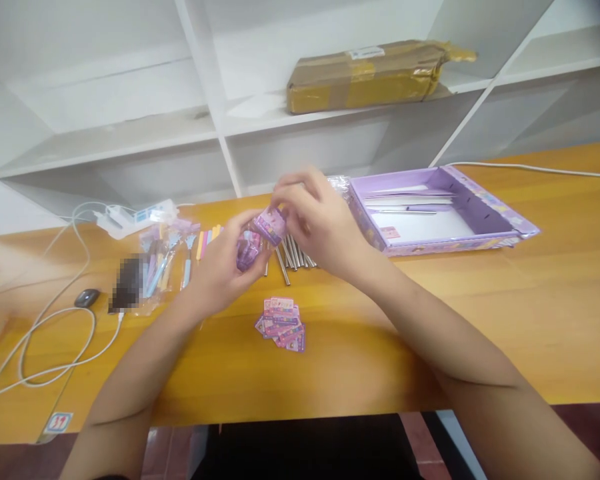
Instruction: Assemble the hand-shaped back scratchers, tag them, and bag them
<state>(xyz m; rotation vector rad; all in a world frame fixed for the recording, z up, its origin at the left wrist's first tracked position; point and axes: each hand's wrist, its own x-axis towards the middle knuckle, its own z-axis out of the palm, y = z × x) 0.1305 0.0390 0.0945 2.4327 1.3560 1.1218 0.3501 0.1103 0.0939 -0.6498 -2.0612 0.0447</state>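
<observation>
My left hand [227, 267] is wrapped around a small stack of purple printed cards [249, 252], above the middle of the table. At the stack's upper edge, my right hand [317, 217] has its fingers curled in a pinch at one purple card [270, 227]; its fingertips are partly hidden. Below the hands, a loose pile of similar pink and purple cards [283, 325] lies fanned on the table. Several thin metal tubes [291, 259] lie behind and under my right hand, partly covered by it.
An open purple box [405, 249] holding papers stands at the right. Left lie pens in clear wrapping [163, 263], a blurred-out dark object [127, 283], a mouse [87, 297], a looped white cable [55, 380] and a power strip [155, 213]. A taped carton [365, 83] sits on the shelf.
</observation>
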